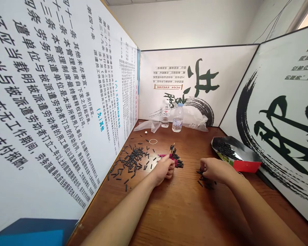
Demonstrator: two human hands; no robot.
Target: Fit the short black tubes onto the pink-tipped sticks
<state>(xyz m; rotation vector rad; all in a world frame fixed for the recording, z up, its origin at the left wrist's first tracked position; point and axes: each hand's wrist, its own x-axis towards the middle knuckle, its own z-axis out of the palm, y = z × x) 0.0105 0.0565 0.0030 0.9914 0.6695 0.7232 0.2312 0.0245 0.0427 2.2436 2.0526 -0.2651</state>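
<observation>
My left hand [164, 169] is closed in a fist around a few thin sticks [172, 150], dark with pale tips, that stand up out of it. Just behind that fist, a bundle of pink and black sticks [179, 163] lies on the table. Over a small pile of short black tubes [208, 184], my right hand [217, 169] is lowered with its fingers pinched together. What is between those fingertips is hidden. A larger heap of the same black tubes [135, 158] is spread to the left of my left hand.
An opened bag [246, 153] holding more black tubes lies at right. Two water bottles [178, 119] and clear plastic bags [147, 126] stand or lie along the back. A rubber band [153, 141] rests on the brown table [169, 218]. Printed panels [154, 61] enclose three sides.
</observation>
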